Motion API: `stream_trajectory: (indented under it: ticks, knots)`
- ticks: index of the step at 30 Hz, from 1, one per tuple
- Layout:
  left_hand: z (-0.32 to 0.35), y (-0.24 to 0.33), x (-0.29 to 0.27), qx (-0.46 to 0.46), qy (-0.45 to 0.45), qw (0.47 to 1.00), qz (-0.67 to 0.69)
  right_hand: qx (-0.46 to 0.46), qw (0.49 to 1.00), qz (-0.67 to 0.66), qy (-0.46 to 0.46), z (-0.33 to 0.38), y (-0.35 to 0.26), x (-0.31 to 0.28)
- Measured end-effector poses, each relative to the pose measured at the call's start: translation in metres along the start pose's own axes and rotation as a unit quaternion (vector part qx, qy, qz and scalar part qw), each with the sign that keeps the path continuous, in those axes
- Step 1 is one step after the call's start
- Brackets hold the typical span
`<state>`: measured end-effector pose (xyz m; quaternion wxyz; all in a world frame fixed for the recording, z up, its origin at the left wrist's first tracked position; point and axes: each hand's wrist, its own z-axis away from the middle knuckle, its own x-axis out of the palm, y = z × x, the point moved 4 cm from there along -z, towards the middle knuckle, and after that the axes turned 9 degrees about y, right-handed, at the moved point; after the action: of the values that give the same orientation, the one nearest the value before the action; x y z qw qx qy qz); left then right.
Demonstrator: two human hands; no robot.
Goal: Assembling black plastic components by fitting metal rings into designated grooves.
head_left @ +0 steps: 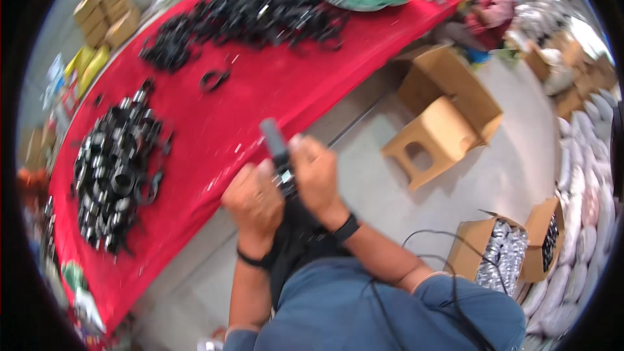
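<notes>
Both of my hands are closed in front of my body, just off the near edge of the red-covered table (214, 136). Between them is a dark strap (274, 140) with a shiny metal piece, like a belt with its buckle. Its flat end sticks up past my fingers. My left hand (255, 201) grips it from the left side. Against its other side presses my right hand (314, 172), thumb upward. Motion blur and my fingers hide the strap's lower part. A single coiled black band (214, 80) lies on the cloth beyond.
Coiled black bands with silver parts form a pile (117, 172) at left; a larger black heap (247, 16) lies at the back. A tan stool (432, 136) and open carton (455, 84) stand right. Another person (491, 16) sits at the far right. Cables (455, 286) cross my right side.
</notes>
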<state>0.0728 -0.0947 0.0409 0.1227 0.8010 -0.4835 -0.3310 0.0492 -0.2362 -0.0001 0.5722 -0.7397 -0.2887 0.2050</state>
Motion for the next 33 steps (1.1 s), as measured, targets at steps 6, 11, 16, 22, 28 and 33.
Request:
stream_trajectory:
  ticks: [6,11,16,22,28,33]
  knots:
    - [0.01,0.002,0.005,-0.029,0.057,0.995,0.082,0.014,0.998,-0.053,0.01,0.001,-0.014,0.0]
    - [0.017,0.001,0.003,-0.03,0.072,0.993,0.093,0.038,0.997,-0.068,0.008,0.005,-0.009,0.002]
    - [0.017,0.006,0.006,-0.054,0.057,0.991,0.108,0.077,0.993,-0.088,0.01,0.005,0.001,-0.001]
    - [0.019,0.005,0.005,-0.031,0.033,0.995,0.094,0.236,0.956,-0.171,0.027,-0.009,0.007,0.004]
    - [0.031,-0.005,0.016,-0.027,0.059,0.995,0.076,0.314,0.928,-0.2,0.019,-0.002,0.011,0.015]
    - [0.034,-0.014,0.02,-0.04,0.045,0.995,0.074,0.368,0.905,-0.211,0.019,-0.001,0.028,0.023]
